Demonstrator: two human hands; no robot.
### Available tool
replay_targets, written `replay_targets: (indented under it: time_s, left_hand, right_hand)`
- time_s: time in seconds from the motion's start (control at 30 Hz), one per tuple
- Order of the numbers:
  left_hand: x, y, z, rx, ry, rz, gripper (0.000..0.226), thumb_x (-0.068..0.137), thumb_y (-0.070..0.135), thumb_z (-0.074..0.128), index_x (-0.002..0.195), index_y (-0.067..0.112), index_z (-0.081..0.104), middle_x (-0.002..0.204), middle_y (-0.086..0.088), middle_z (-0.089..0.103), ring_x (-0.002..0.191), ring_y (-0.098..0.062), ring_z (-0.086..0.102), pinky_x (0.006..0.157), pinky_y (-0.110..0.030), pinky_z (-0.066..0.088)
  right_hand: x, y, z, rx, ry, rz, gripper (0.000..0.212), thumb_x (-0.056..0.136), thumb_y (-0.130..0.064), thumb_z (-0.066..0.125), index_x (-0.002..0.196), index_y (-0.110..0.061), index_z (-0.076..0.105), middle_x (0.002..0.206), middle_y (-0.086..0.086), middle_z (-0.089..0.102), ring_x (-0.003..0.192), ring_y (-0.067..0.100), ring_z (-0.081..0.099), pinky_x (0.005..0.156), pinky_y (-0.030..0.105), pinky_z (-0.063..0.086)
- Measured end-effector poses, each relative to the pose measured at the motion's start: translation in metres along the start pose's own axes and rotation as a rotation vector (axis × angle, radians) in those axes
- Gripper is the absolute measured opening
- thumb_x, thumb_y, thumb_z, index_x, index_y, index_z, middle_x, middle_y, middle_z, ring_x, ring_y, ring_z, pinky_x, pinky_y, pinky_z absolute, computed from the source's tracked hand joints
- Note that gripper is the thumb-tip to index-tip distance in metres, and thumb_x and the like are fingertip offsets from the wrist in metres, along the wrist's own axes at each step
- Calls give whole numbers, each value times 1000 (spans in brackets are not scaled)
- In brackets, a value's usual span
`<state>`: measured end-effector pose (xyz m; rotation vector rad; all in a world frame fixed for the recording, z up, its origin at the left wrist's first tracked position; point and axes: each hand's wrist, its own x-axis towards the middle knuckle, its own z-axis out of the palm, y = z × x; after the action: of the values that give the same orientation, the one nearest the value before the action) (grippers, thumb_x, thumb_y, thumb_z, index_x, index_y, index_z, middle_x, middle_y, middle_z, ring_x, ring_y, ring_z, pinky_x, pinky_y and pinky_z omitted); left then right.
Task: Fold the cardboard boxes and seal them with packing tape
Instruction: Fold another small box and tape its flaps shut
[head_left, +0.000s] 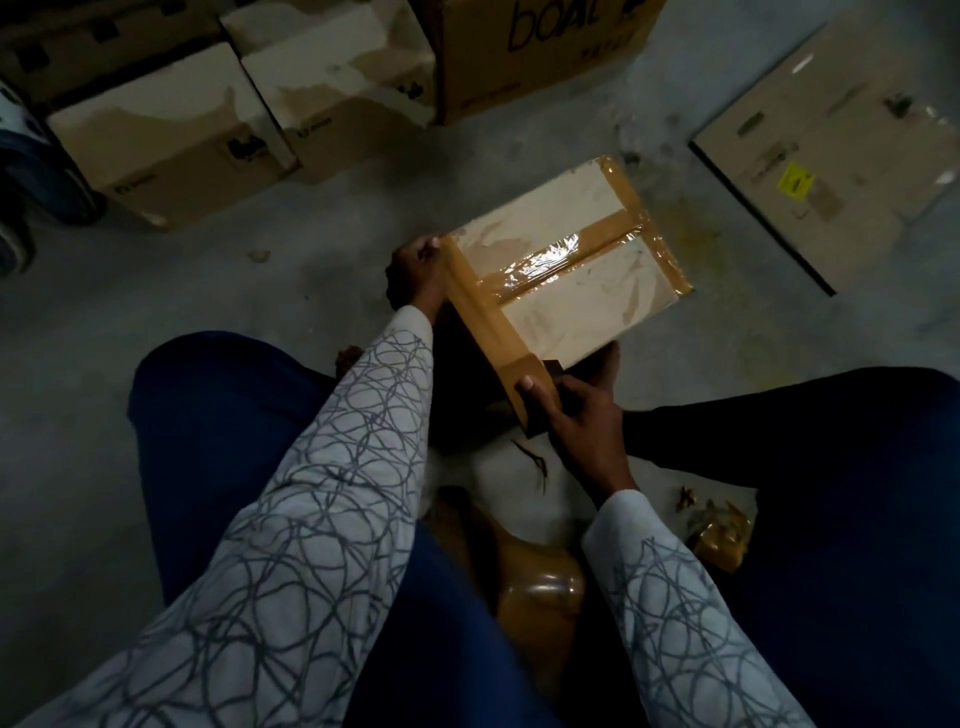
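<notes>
A grey concrete floor (208, 291), scuffed and stained, is serving as the work surface, and the light is staying dim. Along the far side, two pale boxes (171, 145) are standing side by side, touching, with a taller brown carton (545, 52) bearing dark lettering just to their right. A flat carton (831, 150) with a yellow label (794, 179) is lying well apart on the right. A person is sitting on the floor, knees in blue trousers (234, 415) spreading to either side and patterned white sleeves (332, 493) reaching forward. A crumpled scrap (719, 535) of brown tape is lying by the right leg, and a shiny brown lump (540, 587) is sitting between the legs; what it is cannot be told. The box (571, 306) is lying flat on the floor right in front of the person, between the knees, its centre seam and far edges already taped. A strip of tape (483, 317) is running taut along its near edge. The left grip (415, 275) is curling at the box's near-left corner, pinching the end of that strip against the edge. The right grip (576, 410) is closing round the roll (530, 395) just off the box's near-right corner, thumb lying on the brown outer face, the strip leading from it up to the left grip. The box is lying beyond both grips, touching the left one.
</notes>
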<state>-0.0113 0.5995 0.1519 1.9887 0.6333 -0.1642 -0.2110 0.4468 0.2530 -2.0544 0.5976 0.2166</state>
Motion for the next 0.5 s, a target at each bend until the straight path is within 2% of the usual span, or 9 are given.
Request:
replay_targets:
  time_s: [0.1,0.23,0.33,0.43,0.5]
  left_hand:
    - [2,2,1,-11,0,-21,31,94,34,52,115,26,73,115,2,72,103,-17,65,94,-28,50]
    - [0,0,7,-67,35,-45,32,92,33,52,112,24,75,110,2,74,101,-18,67,92,-29,53]
    - [4,0,8,-61,33,-70,30,95,31,53,114,21,74,113,0,73,101,-18,66,88,-24,50]
    - [5,-1,8,-45,32,-57,30,95,32,53,114,22,74,112,1,73,101,-19,66,85,-22,48]
    - [5,-2,8,-52,23,-51,30,95,32,53,113,23,74,111,1,74,99,-17,66,84,-22,48]
  right_hand:
    - [1,7,2,-133,38,-84,55,88,-68,56,73,-17,70,66,-4,67,62,11,65,67,40,55]
    - [-11,30,-2,-298,148,-90,52,87,-66,57,73,-17,68,67,-1,66,62,14,64,60,31,50]
    - [-20,47,-5,-317,135,59,52,87,-68,53,74,-20,66,70,1,67,69,21,66,62,34,52]
    - [-11,47,-5,-317,97,225,50,86,-69,54,79,-21,66,83,6,70,84,28,67,71,35,53]
    - [-6,42,-5,-347,80,287,52,84,-73,55,73,-23,65,87,9,71,88,32,67,73,38,54]
